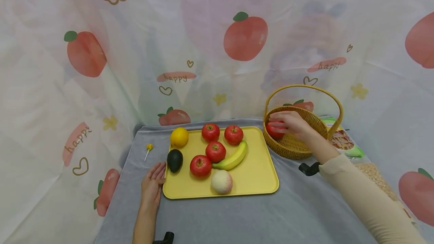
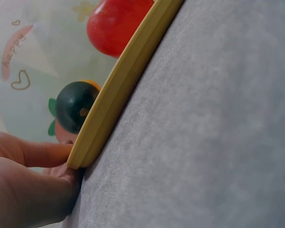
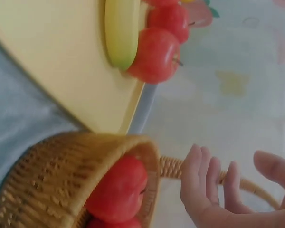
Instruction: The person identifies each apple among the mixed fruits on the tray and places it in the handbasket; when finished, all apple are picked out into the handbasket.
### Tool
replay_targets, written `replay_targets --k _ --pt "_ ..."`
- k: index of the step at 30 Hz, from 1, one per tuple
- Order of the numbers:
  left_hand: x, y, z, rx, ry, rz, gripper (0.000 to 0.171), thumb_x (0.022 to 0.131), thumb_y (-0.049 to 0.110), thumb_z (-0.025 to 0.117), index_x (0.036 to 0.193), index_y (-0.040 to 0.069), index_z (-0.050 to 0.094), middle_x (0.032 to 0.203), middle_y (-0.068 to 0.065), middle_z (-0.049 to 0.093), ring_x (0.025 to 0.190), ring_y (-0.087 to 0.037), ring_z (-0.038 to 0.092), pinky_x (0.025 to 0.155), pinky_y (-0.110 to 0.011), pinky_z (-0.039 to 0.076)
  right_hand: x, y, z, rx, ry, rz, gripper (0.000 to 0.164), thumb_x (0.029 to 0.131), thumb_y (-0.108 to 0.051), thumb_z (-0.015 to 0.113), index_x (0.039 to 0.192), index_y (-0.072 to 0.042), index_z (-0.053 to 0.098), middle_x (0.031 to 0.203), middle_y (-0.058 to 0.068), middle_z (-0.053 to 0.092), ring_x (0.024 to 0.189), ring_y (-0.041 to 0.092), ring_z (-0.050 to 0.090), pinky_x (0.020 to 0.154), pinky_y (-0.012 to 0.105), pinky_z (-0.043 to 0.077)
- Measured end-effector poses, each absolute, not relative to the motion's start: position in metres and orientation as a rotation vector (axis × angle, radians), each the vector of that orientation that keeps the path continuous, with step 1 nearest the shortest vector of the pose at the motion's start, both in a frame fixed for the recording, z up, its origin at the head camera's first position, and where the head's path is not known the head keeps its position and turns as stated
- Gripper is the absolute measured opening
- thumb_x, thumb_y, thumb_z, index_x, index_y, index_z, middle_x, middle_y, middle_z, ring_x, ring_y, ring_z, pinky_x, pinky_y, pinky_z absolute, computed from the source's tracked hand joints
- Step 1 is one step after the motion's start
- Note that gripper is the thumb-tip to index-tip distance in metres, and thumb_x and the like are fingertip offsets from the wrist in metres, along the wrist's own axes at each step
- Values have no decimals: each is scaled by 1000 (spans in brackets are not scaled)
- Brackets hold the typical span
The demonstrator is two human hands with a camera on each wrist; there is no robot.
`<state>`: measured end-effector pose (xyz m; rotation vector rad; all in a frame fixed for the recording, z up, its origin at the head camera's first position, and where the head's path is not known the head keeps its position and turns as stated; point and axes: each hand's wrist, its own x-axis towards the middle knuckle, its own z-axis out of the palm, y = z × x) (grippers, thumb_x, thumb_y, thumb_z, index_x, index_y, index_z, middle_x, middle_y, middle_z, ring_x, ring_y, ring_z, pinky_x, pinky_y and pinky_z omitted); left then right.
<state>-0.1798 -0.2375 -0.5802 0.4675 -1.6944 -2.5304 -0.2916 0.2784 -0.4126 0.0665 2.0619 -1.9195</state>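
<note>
The left hand [image 1: 152, 183] lies at the left edge of the yellow tray [image 1: 254, 180], fingers extended, thumb touching the rim. Just right of the tray, a wicker basket [image 1: 294, 149] holds red apples [image 3: 116, 192]; over them hovers the right hand [image 1: 291, 121], fingers loosely bent, gripping nothing.

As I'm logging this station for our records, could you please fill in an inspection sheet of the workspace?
Surface: grey cloth, slight folds.
Job's things: yellow tray bearing four red apples, a banana, a peach, a dark green avocado and a yellow-orange fruit; wicker basket beside it, with at least two other apples inside.
Clutter: lollipop left of the tray; packaged food right of the basket, partly hidden.
Left hand: touches the tray's left edge.
Right hand: over the basket, fingers relaxed, holding nothing.
Cables: nothing seen.
Surroundings: curtain printed with fruit, flowers, hearts and "happy".
</note>
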Motion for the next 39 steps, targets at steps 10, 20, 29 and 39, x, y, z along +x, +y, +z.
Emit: replay_targets --k 10,20,29,39 --pt "-178 -238 -581 481 -1690 -2527 76 89 -30 41 160 -6 29 161 -27 38 150 -33 39 122 -37 34 -294 240 -422 -15 2074 -1804 51 109 -20 55 150 9 45 147 24 52 129 32 63 105 50 52" --pt "-180 -237 -579 474 -1681 -2528 77 89 -30 40 160 -6 28 161 -28 37 150 -34 38 122 -38 33 -310 208 -432 27 1980 -1799 51 110 -16 53 153 9 41 159 30 38 145 48 41 110 63 44" --pt "-183 -236 -585 474 -1658 -2519 77 86 -32 39 159 -8 29 160 -32 37 150 -38 38 120 -37 36 -326 187 -452 107 2004 -1732 49 110 -16 50 152 9 45 161 29 36 146 45 42 114 62 42" --pt "-184 -237 -584 478 -1642 -2534 77 87 -31 40 159 -7 30 160 -29 38 150 -35 39 120 -34 37 -344 176 -466 222 1988 -1745 55 106 -17 56 151 11 43 162 30 31 146 47 38 110 61 46"
